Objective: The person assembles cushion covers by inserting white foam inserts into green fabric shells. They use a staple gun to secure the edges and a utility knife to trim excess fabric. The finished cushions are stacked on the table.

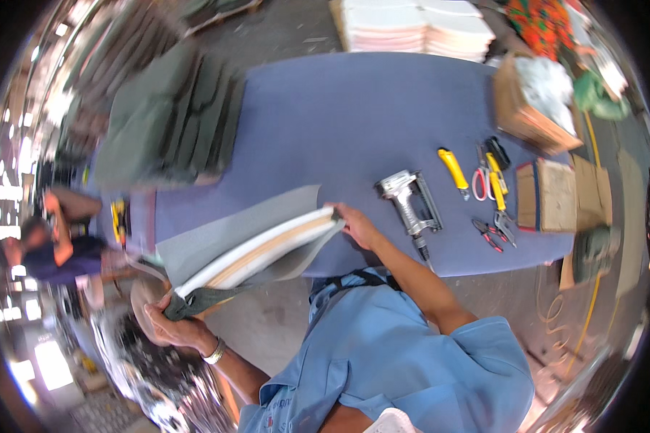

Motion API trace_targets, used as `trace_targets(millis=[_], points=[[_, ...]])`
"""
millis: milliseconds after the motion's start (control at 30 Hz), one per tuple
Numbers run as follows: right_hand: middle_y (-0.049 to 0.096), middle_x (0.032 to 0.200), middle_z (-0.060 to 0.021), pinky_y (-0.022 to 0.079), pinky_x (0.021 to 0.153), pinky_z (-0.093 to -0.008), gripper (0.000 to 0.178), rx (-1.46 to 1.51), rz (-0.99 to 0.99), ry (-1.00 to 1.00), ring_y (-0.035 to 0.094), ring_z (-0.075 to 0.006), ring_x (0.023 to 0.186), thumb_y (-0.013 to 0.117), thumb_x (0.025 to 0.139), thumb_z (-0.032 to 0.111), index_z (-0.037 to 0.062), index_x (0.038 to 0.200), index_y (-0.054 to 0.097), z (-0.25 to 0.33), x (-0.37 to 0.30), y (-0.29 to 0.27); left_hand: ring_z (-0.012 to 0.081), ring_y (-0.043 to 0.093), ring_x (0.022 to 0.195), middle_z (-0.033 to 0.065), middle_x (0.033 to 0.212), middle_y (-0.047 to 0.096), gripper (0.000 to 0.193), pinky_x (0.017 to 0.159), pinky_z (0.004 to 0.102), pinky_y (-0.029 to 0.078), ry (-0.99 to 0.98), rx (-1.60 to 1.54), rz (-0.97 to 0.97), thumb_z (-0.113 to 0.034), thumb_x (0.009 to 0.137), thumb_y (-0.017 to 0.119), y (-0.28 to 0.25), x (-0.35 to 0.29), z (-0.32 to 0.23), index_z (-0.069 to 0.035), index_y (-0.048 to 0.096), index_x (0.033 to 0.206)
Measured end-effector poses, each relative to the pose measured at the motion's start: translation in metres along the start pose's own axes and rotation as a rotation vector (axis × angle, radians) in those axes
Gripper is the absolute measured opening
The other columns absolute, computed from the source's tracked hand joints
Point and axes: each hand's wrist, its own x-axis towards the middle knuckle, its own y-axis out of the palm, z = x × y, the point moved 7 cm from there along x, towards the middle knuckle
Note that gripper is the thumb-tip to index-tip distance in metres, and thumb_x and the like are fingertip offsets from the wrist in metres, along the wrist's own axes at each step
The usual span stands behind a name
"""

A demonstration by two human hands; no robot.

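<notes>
A curved padded panel (256, 245), with white foam, a strip of bare wood and loose grey fabric, is held on edge over the front of the table. My left hand (173, 325) is closed round its near left end, where dark green fabric (195, 302) bunches under the fingers. At the opposite end my right hand (354, 225) pinches the panel's corner. A flap of grey cloth (245, 220) spreads from the panel's far side. To the right of my right hand, a silver staple gun (408, 206) lies on the blue table (339, 115) with its hose attached.
A stack of dark green cushions (170, 119) stands at the table's left. On the right lie a yellow utility knife (453, 172), scissors (482, 180), yellow-handled pliers (497, 187) and red-handled cutters (488, 234). Cardboard boxes (545, 195) line the right edge. Another person (58, 249) works at far left.
</notes>
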Motion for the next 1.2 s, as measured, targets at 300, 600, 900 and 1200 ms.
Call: trace_targets(millis=[300,600,900,1200], points=[[0.072,0.109,-0.0138,0.051,0.099,-0.0395,0.068,0.412,0.062,-0.149,0.067,-0.0239,0.106,0.036,0.108,0.061,0.0011,0.107,0.070,0.065,0.052,0.052,0.0162,0.050,0.065,0.0036,0.066,0.048,0.045,0.075,0.0358,0.047,-0.702,-0.799,-0.267,-0.030,0.106,0.047,-0.069,-0.108,0.105,-0.012,0.040,0.066],[0.072,0.091,-0.0137,0.047,0.096,-0.0375,0.087,-0.378,0.092,-0.918,0.065,-0.0249,0.098,0.016,0.111,0.056,-0.0017,0.080,0.074,0.328,-0.017,0.148,0.0132,0.055,0.077,0.0027,0.079,0.063,0.033,0.075,0.0325,0.047,-1.467,-0.993,0.398,-0.025,0.108,0.047,0.114,-0.328,0.088,-0.009,0.061,0.083],[0.073,0.112,-0.0190,0.030,0.121,-0.0488,0.081,-0.514,0.022,-1.122,0.060,-0.0352,0.124,0.017,0.113,0.050,-0.0061,0.100,0.074,0.325,-0.061,0.134,0.0205,0.062,0.110,0.0169,0.139,0.060,0.058,0.098,0.0364,0.051,-0.640,-0.621,0.872,-0.038,0.111,0.049,0.156,-0.197,-0.020,0.000,0.043,0.154],[0.073,0.117,-0.0223,0.040,0.114,-0.0432,0.043,-0.156,0.307,-1.044,0.063,-0.0279,0.123,0.042,0.112,0.031,-0.0021,0.138,0.052,0.300,-0.065,0.162,0.0301,0.057,0.132,0.0181,0.146,0.055,0.053,0.113,0.0424,0.042,0.154,-0.906,0.850,-0.035,0.111,0.045,0.201,-0.034,-0.186,0.002,0.051,0.148]])
